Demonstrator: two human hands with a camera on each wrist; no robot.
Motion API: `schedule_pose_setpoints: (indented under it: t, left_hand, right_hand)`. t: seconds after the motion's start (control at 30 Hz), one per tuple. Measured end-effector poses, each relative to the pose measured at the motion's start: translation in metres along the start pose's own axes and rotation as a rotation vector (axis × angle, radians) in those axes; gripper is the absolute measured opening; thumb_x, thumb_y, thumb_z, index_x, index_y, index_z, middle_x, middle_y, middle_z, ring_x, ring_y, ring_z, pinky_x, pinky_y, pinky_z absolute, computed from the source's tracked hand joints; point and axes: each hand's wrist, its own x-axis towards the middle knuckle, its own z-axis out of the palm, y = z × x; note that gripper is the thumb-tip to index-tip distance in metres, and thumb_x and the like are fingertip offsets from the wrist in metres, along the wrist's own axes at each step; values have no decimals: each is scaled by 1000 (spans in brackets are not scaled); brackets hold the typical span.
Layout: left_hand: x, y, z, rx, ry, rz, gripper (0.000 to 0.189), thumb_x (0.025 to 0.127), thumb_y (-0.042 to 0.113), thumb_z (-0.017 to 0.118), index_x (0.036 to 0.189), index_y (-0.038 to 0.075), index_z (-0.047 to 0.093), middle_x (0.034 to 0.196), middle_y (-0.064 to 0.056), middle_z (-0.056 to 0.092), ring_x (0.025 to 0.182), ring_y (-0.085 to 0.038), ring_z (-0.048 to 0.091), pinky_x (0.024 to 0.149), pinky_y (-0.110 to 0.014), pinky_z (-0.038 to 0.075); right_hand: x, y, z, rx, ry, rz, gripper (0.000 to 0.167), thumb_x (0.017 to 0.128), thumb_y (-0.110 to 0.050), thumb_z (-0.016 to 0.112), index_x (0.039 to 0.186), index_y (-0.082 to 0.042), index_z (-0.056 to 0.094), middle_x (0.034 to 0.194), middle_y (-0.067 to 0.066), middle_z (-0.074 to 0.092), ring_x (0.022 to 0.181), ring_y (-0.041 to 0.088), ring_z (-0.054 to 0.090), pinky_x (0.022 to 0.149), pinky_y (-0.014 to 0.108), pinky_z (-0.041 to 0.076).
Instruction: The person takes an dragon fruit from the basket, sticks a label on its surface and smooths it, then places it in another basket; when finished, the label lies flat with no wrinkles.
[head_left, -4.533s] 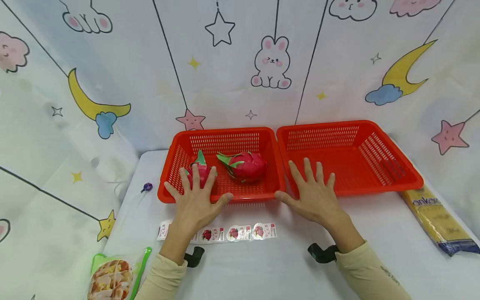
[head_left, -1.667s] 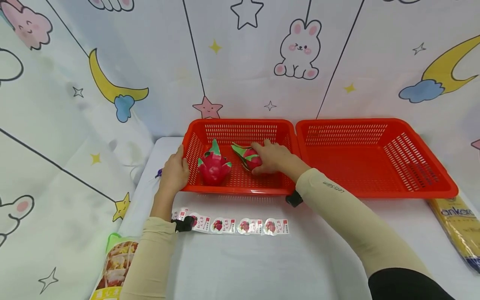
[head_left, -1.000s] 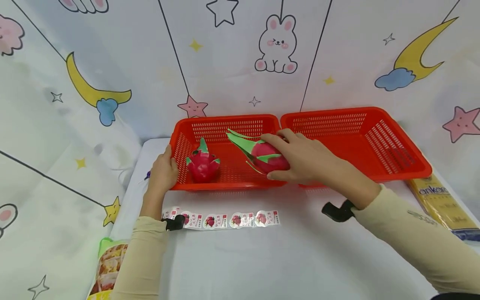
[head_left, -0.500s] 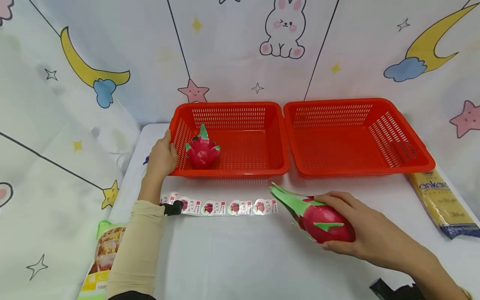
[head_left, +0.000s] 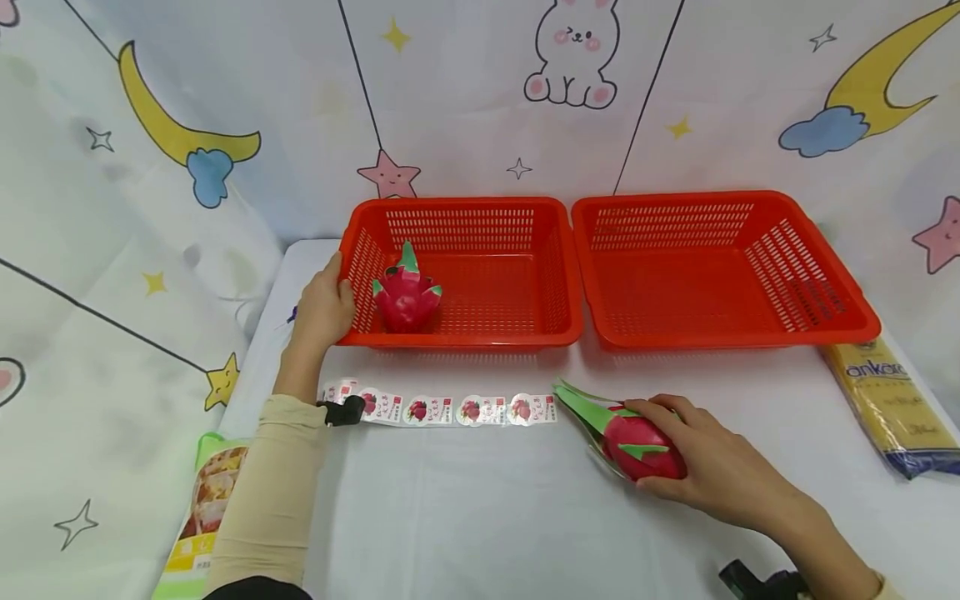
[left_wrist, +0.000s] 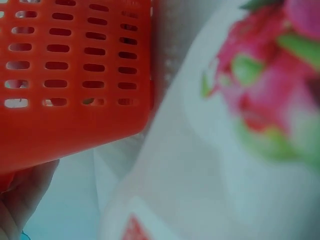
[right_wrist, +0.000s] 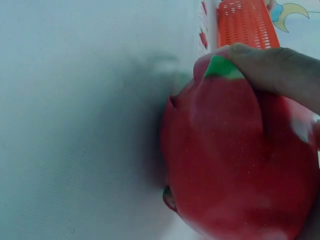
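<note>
My right hand grips a pink dragon fruit with long green leaf tips, low over the white table in front of the right basket. In the right wrist view its red skin fills much of the frame, with the thumb and fingers around it. My left hand holds the left end of the left red basket; the left wrist view shows fingers at the basket's lower edge. A second dragon fruit, its leaf tip pointing up, lies at the left inside that basket.
A second red basket stands to the right, beside the first. A strip of dragon fruit stickers lies in front. A yellow packet is at the right, a food bag at the left. A patterned cloth hangs behind.
My right hand has taken one dragon fruit out of the left basket and brought it forward and right, down towards the table. My left hand has come to the basket's left end and stays there.
</note>
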Motion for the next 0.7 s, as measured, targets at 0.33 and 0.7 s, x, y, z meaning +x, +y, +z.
schedule_pose_setpoints:
  t: [0.33,0.7]
  left_hand:
    - [-56,54,-4,1,354,234,46,101,23,57,143,3,52,145,-26,45,139,-39,38,102,-61,50]
    - [-133,96,88,368,-196,481,48,83,44,83,109,9,63,102,-10,52,93,-24,51,68,-35,47]
  right_hand:
    - [1,-6,5,-58,18,-18,94,65,-45,94,147,-33,49,137,12,52,116,34,55,62,43,61]
    - [-3,-7,11,-71,68,-7,93,69,-42,93,148,-27,46,136,14,52,113,34,55,62,44,60]
